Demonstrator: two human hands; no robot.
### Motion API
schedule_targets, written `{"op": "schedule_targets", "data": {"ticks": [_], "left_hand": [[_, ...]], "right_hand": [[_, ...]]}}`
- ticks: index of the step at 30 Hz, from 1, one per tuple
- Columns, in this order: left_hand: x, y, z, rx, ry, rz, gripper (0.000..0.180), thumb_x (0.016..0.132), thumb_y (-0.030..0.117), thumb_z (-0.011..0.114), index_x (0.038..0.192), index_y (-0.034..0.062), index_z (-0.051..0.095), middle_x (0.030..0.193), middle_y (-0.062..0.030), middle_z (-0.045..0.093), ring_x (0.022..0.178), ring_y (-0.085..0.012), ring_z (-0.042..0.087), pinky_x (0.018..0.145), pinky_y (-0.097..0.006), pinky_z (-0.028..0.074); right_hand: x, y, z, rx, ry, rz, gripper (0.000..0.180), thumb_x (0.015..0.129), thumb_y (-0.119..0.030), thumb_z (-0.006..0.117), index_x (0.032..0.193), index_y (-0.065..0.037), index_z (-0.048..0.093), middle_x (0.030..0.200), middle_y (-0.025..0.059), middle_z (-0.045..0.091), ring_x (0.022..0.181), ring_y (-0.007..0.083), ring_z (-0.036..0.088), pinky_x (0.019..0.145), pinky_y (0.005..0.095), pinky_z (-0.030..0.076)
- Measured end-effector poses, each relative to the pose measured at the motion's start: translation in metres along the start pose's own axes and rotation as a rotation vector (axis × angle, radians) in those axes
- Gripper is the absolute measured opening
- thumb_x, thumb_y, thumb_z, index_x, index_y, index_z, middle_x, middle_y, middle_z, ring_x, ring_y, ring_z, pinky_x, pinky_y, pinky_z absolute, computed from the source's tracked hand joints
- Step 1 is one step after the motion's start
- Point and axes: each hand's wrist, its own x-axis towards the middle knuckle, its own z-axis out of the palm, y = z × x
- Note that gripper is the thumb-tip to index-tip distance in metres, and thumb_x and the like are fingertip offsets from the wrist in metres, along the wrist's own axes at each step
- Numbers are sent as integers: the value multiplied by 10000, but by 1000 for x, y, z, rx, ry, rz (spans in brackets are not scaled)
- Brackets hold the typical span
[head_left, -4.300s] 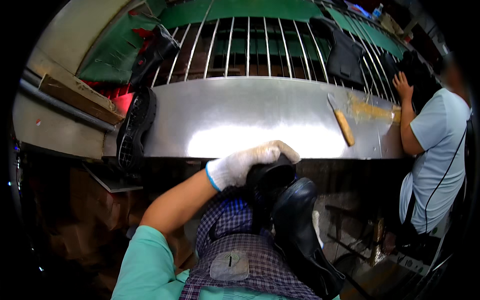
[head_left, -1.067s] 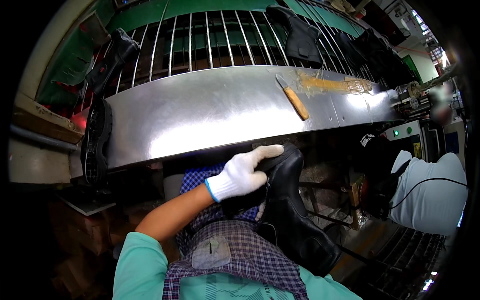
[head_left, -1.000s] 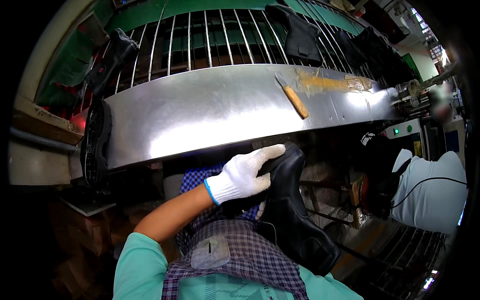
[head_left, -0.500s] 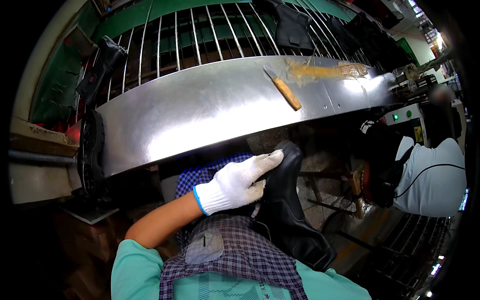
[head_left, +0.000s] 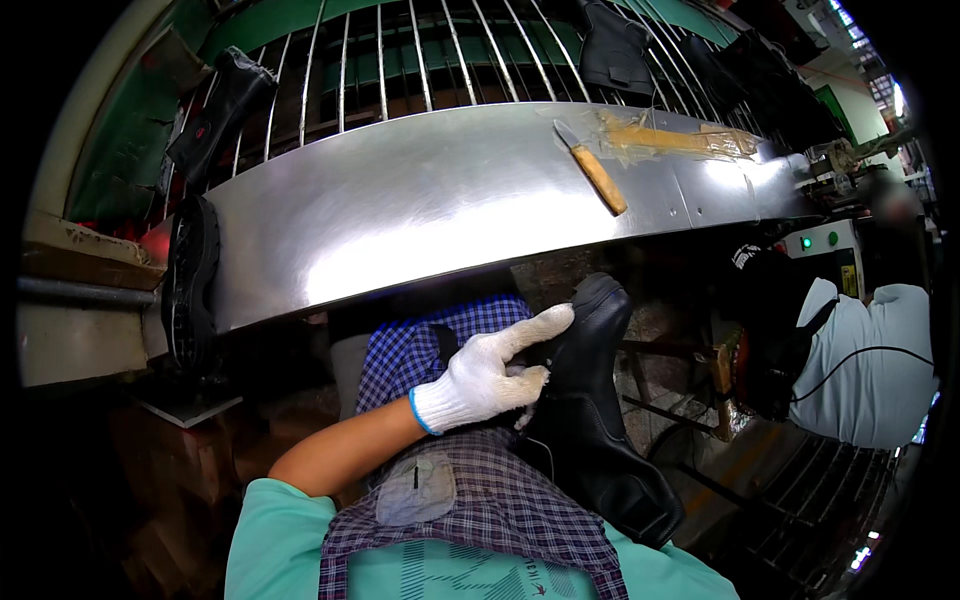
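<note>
Left hand (head_left: 480, 380) left of boot (head_left: 592, 420), knife (head_left: 598, 180) on bench (head_left: 400, 200) beyond, bars (head_left: 420, 55) behind.

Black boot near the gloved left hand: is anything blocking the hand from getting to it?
Nothing visible stands between the left hand and the black boot. The index finger reaches the boot's edge near the toe; whether it touches is hard to tell.

Head-worn wide fisheye view, looking down at close range
The left camera of a side-by-side pair faces downward and forward, upright: checked apron (head_left: 485, 492) nearest at the lower edge, gloved left hand (head_left: 485, 380) and black boot (head_left: 585, 400) close by around mid-frame, steel bench (head_left: 420, 210) curving across beyond them, metal bars (head_left: 421, 60) farthest, at the upper rim.
</note>
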Motion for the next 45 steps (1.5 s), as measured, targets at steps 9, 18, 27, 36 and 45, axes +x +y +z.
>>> {"op": "schedule_targets", "data": {"ticks": [9,18,27,36,45], "left_hand": [[-9,-24,0,317,144,106,757,921,116,681,1636,129,433,1509,-51,634,813,-65,640,823,-236,556],[-24,4,19,589,238,218,1088,867,234,773,1691,14,97,1716,-271,263,1500,-453,432,1223,-438,397],[-11,150,-98,858,338,63,919,818,526,829,1541,51,518,1348,-195,699,1294,-342,635,1120,-410,472],[-32,114,-136,912,237,62,739,732,507,889,1301,70,715,1243,-181,729,1182,-345,669,1057,-430,500],[-24,122,-139,1281,236,113,789,712,620,854,1284,92,722,1193,-210,722,1138,-378,669,1015,-466,508]], "right_hand": [[1,5,11,-18,4,3,595,1128,-487,422,1474,-19,545,1248,155,703,1083,260,684,989,398,565],[10,-7,27,-54,-13,-19,588,1124,-483,442,1470,-20,550,1233,148,711,1069,258,686,987,398,562],[13,-57,137,-1433,68,-269,672,1044,-523,564,1491,-24,520,1202,247,726,1148,371,696,1029,441,537],[-41,-71,139,-1814,-184,-531,685,869,-234,797,1469,-28,539,1196,204,734,999,347,755,873,425,624],[69,-57,158,-1864,-232,-1205,503,810,25,720,1308,-29,671,1275,248,670,1013,409,737,823,437,633]]}}
